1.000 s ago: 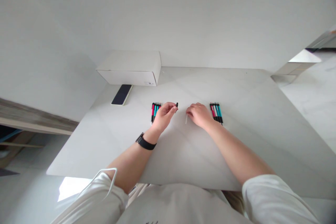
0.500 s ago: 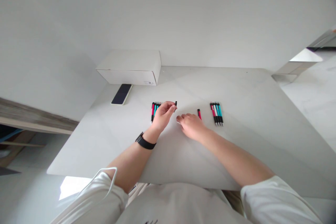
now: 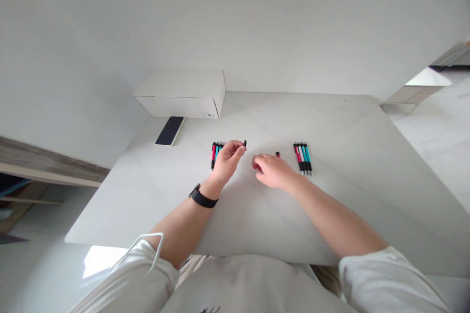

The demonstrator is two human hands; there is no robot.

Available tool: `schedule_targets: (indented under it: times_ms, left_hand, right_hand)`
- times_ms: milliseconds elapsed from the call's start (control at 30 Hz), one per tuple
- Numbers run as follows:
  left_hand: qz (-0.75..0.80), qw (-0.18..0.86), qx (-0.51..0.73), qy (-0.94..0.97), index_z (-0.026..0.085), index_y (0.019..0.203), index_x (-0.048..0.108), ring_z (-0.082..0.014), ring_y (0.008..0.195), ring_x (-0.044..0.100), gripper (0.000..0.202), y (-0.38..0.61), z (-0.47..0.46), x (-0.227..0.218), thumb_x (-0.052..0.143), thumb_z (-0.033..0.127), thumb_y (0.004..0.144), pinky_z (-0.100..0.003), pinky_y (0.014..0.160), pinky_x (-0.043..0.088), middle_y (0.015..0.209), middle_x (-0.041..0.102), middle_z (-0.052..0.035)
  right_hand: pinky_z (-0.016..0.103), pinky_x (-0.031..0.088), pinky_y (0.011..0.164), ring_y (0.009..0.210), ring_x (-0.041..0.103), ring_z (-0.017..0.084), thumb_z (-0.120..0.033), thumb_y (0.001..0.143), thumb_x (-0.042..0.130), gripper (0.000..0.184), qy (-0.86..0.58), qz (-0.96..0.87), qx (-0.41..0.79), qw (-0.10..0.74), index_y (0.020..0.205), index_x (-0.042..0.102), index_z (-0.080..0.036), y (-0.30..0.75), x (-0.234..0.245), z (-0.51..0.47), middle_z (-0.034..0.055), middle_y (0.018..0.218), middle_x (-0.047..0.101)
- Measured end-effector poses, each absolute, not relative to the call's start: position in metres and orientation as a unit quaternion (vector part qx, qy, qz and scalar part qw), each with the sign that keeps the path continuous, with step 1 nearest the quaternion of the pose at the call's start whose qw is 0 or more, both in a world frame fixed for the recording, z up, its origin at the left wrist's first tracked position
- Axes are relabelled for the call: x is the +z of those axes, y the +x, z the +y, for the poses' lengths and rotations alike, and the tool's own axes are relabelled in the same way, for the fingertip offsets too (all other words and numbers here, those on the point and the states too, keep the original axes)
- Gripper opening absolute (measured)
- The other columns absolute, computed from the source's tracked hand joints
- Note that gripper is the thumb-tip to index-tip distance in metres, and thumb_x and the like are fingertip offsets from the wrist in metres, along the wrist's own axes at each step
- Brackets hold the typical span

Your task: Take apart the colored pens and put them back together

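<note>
My left hand (image 3: 228, 159) is closed in a pinch around a pen (image 3: 245, 144); only its black end shows above the thumb. To the right, my right hand (image 3: 272, 171) has its fingers curled together. A thin pale sliver shows by those fingertips, too small to make out. Behind the right hand lies a red piece with a black end (image 3: 278, 154), mostly covered by the hand. A row of red and teal pens (image 3: 214, 152) lies partly hidden behind my left hand. Another row of red, white and teal pens (image 3: 302, 157) lies right of my right hand.
A white box (image 3: 179, 105) stands at the back left of the pale table (image 3: 352, 200), against the wall. In front of the box lies a phone (image 3: 170, 131) with a dark screen. A black watch (image 3: 202, 197) is on my left wrist.
My right hand has drawn slightly to the right, away from my left hand, and its fingers are more curled. It covers more of the red piece. My left hand has barely moved.
</note>
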State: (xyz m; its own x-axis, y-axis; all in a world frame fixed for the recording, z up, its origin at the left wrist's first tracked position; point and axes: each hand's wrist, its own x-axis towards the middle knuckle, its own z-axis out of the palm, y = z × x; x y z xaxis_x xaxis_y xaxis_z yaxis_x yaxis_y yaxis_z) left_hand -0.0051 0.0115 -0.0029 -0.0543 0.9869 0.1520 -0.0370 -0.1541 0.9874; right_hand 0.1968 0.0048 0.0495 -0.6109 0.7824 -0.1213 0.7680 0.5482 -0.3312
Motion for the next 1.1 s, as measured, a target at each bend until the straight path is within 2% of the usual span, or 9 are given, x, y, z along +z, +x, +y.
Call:
schedule_targets:
  times_ms: [100, 267, 400, 600, 833, 967, 1100]
  left_hand:
    - [0.467, 0.458, 0.555, 0.514, 0.02, 0.105, 0.067, -0.0156, 0.085, 0.063, 0.029, -0.005, 0.011, -0.003, 0.072, 0.046, 0.093, -0.029, 0.081, 0.049, 0.094, 0.07, -0.0056]
    - [0.465, 0.461, 0.552, 0.517, 0.02, 0.105, 0.067, -0.0153, 0.087, 0.064, 0.029, -0.005, 0.012, -0.004, 0.07, 0.046, 0.094, -0.029, 0.082, 0.049, 0.096, 0.071, -0.0059]
    - [0.469, 0.457, 0.55, 0.518, 0.02, 0.105, 0.066, -0.0152, 0.086, 0.064, 0.029, -0.005, 0.012, -0.004, 0.07, 0.047, 0.094, -0.029, 0.081, 0.049, 0.097, 0.071, -0.0061]
    - [0.472, 0.454, 0.547, 0.521, 0.019, 0.104, 0.067, -0.0156, 0.084, 0.064, 0.031, -0.005, 0.011, -0.003, 0.07, 0.048, 0.094, -0.029, 0.079, 0.05, 0.094, 0.071, -0.0063]
    - [0.463, 0.462, 0.546, 0.523, 0.02, 0.105, 0.066, -0.0151, 0.086, 0.064, 0.029, -0.005, 0.011, -0.003, 0.07, 0.047, 0.094, -0.028, 0.08, 0.049, 0.096, 0.071, -0.0059]
    - [0.46, 0.469, 0.546, 0.52, 0.02, 0.105, 0.065, -0.015, 0.085, 0.064, 0.03, -0.006, 0.011, -0.003, 0.07, 0.047, 0.093, -0.029, 0.081, 0.05, 0.096, 0.071, -0.0054]
    - [0.468, 0.458, 0.546, 0.523, 0.02, 0.106, 0.065, -0.0153, 0.086, 0.064, 0.032, -0.006, 0.011, -0.002, 0.07, 0.048, 0.093, -0.029, 0.081, 0.05, 0.095, 0.07, -0.0054]
  right_hand:
    - [0.026, 0.044, 0.078, 0.092, 0.067, 0.018, -0.015, 0.09, 0.057, 0.014, -0.445, -0.875, 0.185, 0.044, 0.1, 0.064, -0.022, 0.206, 0.052, 0.016, 0.0044, 0.106, 0.072]
    - [0.028, 0.044, 0.076, 0.098, 0.068, 0.023, -0.018, 0.09, 0.06, 0.016, -0.435, -0.887, 0.154, -0.033, 0.103, 0.068, -0.022, 0.201, 0.036, 0.015, 0.0078, 0.109, 0.072]
    - [0.032, 0.048, 0.081, 0.101, 0.068, 0.026, -0.018, 0.094, 0.057, 0.021, -0.432, -0.893, 0.113, -0.054, 0.111, 0.068, -0.02, 0.196, 0.03, 0.01, 0.0107, 0.11, 0.071]
    - [0.037, 0.053, 0.085, 0.107, 0.067, 0.03, -0.009, 0.094, 0.053, 0.024, -0.423, -0.901, 0.054, -0.081, 0.111, 0.069, -0.014, 0.189, 0.037, -0.001, 0.0192, 0.116, 0.068]
    - [0.037, 0.053, 0.086, 0.1, 0.071, 0.029, -0.005, 0.093, 0.05, 0.027, -0.427, -0.897, 0.072, -0.091, 0.115, 0.064, -0.013, 0.177, 0.036, -0.018, 0.0184, 0.108, 0.072]
    - [0.035, 0.05, 0.082, 0.098, 0.07, 0.028, -0.008, 0.09, 0.055, 0.024, -0.421, -0.899, 0.102, -0.059, 0.11, 0.065, -0.015, 0.179, 0.037, -0.014, 0.0149, 0.104, 0.072]
    - [0.028, 0.046, 0.076, 0.088, 0.066, 0.02, -0.012, 0.084, 0.057, 0.02, -0.429, -0.878, 0.201, 0.072, 0.101, 0.063, -0.021, 0.198, 0.054, 0.006, 0.0055, 0.1, 0.072]
